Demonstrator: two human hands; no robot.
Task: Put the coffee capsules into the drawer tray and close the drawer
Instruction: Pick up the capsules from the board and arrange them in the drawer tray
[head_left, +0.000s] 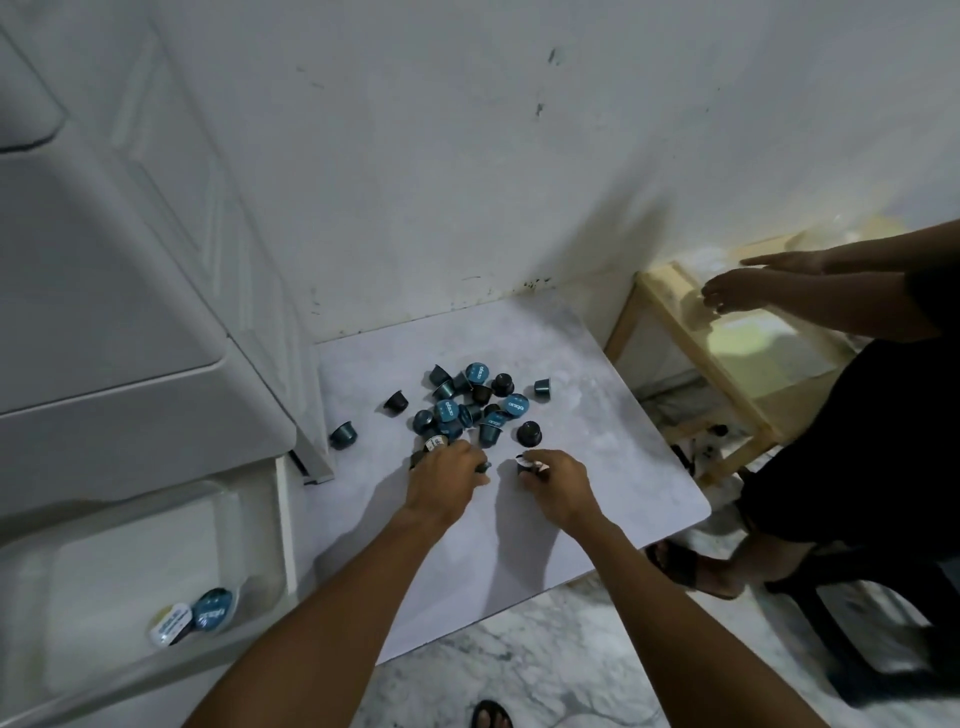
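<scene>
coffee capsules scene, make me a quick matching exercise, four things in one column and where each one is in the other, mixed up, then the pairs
Things:
1. pile of capsules
2. two capsules
3. left hand
4. wooden stool

Places:
A. in the open drawer tray, lower left
B. right of the marble tabletop, by the wall
C. middle of the marble tabletop
D. at the near edge of the pile, closed on capsules

Pairs: 1-C, 2-A, 3-D, 4-B

The near half of the tabletop (613, 467) lies bare around both hands, with open surface to the right too. Beyond them the heap of coffee capsules (470, 408) blocks the middle. The open drawer tray (104, 597) at left is roomy, two capsules (192, 618) in its near corner.
</scene>
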